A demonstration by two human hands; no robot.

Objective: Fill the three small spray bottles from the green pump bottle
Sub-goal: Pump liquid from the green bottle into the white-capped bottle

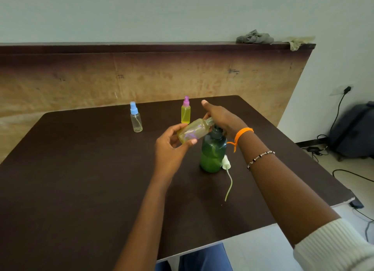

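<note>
An uncapped small spray bottle [193,130] is held tilted, its neck aimed up-right at the spout of the green pump bottle [212,155] standing on the bench [81,179]. It is pinched by the left hand [172,143]; the pump head is pressed by the right hand [220,119].

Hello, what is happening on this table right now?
A person is filling small spray bottles. The left hand holds an uncapped bottle tilted at the pump of the green bottle; the right hand presses the pump. Its white sprayer lies beside the green bottle. The pink-capped bottle looks full, the blue-capped bottle empty.
</note>
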